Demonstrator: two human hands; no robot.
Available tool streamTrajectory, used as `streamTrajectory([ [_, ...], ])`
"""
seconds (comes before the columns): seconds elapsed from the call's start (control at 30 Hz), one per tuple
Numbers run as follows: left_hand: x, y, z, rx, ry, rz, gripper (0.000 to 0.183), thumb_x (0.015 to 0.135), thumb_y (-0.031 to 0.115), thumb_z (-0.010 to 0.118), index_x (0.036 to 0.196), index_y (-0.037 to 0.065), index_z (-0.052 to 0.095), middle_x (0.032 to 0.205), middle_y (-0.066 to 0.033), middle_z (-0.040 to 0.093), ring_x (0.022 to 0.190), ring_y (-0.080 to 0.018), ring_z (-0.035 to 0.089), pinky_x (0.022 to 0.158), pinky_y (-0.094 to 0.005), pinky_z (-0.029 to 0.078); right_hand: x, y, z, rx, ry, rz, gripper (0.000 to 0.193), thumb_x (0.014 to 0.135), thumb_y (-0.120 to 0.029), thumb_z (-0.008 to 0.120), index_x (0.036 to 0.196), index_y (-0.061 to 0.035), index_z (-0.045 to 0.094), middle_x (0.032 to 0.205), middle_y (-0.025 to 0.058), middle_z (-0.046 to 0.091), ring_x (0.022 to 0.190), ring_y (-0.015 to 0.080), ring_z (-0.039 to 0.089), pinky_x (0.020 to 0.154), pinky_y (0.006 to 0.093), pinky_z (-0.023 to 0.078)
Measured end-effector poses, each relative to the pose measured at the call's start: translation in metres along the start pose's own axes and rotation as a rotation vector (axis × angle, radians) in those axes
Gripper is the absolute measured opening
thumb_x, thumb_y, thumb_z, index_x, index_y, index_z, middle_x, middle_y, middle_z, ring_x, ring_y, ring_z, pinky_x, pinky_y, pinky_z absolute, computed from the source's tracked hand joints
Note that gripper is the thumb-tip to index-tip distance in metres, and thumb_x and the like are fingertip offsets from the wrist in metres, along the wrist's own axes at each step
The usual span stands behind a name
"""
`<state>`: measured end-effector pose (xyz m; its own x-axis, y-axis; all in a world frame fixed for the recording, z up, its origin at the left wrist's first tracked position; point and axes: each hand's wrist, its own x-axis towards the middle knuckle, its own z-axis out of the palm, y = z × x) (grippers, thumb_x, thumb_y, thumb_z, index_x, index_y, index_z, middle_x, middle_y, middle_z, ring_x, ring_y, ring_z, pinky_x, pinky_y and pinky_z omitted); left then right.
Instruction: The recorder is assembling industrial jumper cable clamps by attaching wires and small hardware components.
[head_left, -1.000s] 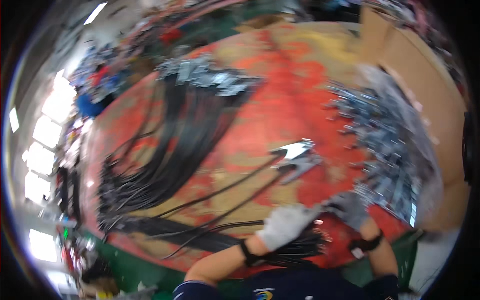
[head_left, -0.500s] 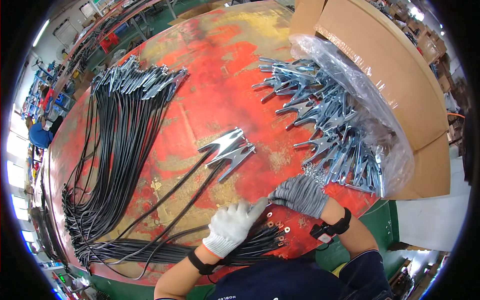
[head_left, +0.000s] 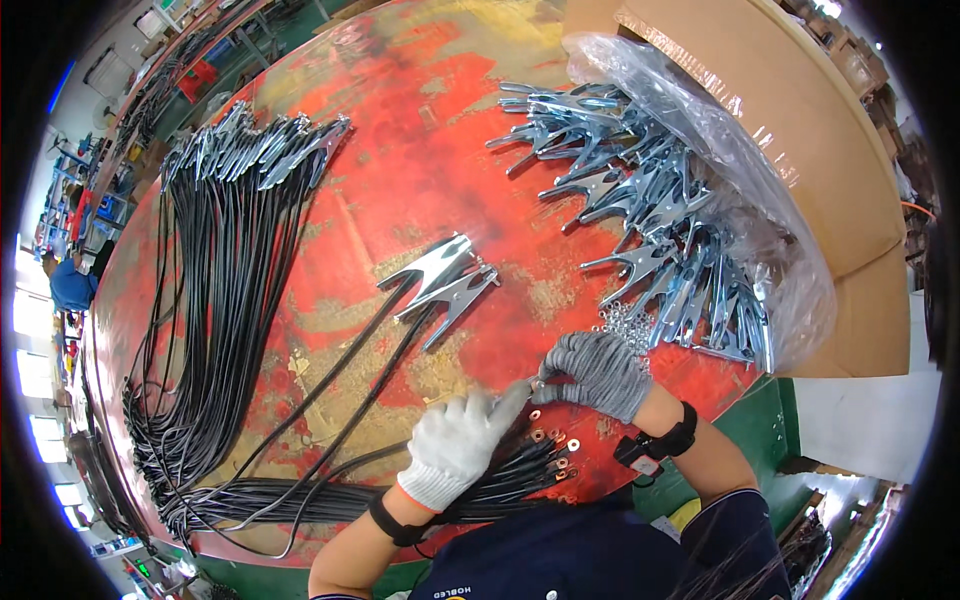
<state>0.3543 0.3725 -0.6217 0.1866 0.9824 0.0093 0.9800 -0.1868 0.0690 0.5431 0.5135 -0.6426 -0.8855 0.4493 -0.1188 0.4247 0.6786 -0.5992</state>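
My left hand (head_left: 455, 440), in a white knitted glove, is closed round a black cable (head_left: 375, 460) that runs into it from the left. My right hand (head_left: 600, 375) wears a grey striped glove, and its fingertips pinch together against the left ones. A small shiny bit shows between them, too small to name. Below both hands lie several black cables (head_left: 520, 470) with copper ring lugs (head_left: 572, 445). Beyond the left hand rest two silver spring clamps (head_left: 455, 300), each on a black cable. Small metal nuts (head_left: 625, 325) are heaped just beyond the right hand.
A big pile of silver clamps (head_left: 640, 190) spreads over the right side, against clear plastic (head_left: 700, 120) and a cardboard box (head_left: 840, 170). At left lies a long bundle of clamped cables (head_left: 235, 260). The red, worn table (head_left: 400, 150) carries everything. Far left, a person (head_left: 72, 285) is visible.
The view has shifted slightly, so the table's things sit a little further left and higher. Both hands stay together at the same spot, fingers slightly re-angled.
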Motion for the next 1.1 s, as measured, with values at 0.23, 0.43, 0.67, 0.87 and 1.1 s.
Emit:
streamTrajectory([
  [0.23,-0.001,0.000,-0.003,0.009,-0.035,-0.013,0.044,0.083,0.022,0.056,0.127,0.029,0.057,0.068,-0.0011,0.055,0.057,-0.0189,0.061,0.049,-0.0332,0.051,-0.032,0.007,-0.010,0.079,-0.096,0.053,0.039,0.082,-0.045,0.069,0.104,-0.0136,0.067,0.090,0.0065,0.065,0.087,0.0251,0.063,0.080,0.0414,0.050],
  [0.43,0.002,-0.001,-0.001,-0.005,-0.058,-0.004,0.046,0.083,0.022,0.056,0.129,0.029,0.055,0.068,-0.0007,0.055,0.057,-0.0189,0.061,0.049,-0.0330,0.051,-0.040,0.008,0.002,0.238,-0.010,0.054,0.038,0.088,-0.045,0.064,0.105,-0.0115,0.066,0.089,0.0080,0.063,0.085,0.0271,0.063,0.077,0.0412,0.051],
  [0.67,0.001,-0.001,-0.001,-0.002,-0.067,-0.005,0.046,0.083,0.023,0.057,0.129,0.028,0.055,0.069,-0.0007,0.055,0.057,-0.0188,0.060,0.049,-0.0331,0.050,-0.037,0.008,-0.006,0.288,-0.194,0.179,0.056,0.090,-0.053,0.056,0.130,-0.0128,0.056,0.101,0.0119,0.063,0.092,0.0296,0.063,0.079,0.0439,0.050],
  [0.87,0.001,0.000,-0.002,0.006,-0.069,0.008,0.041,0.084,0.024,0.058,0.125,0.026,0.057,0.069,-0.0011,0.055,0.057,-0.0189,0.060,0.049,-0.0328,0.050,-0.038,0.012,0.004,0.153,-0.203,0.088,0.064,0.092,-0.048,0.056,0.145,-0.0172,0.039,0.109,0.0117,0.061,0.091,0.0285,0.064,0.076,0.0412,0.051],
  [1.1,0.002,0.000,0.000,0.014,-0.049,0.013,0.041,0.084,0.024,0.059,0.124,0.024,0.058,0.069,-0.0015,0.055,0.056,-0.0188,0.061,0.048,-0.0320,0.050,-0.027,-0.006,0.020,0.078,0.078,0.024,0.050,0.090,-0.045,0.060,0.131,-0.0172,0.055,0.095,0.0088,0.065,0.085,0.0268,0.065,0.074,0.0404,0.052],
])
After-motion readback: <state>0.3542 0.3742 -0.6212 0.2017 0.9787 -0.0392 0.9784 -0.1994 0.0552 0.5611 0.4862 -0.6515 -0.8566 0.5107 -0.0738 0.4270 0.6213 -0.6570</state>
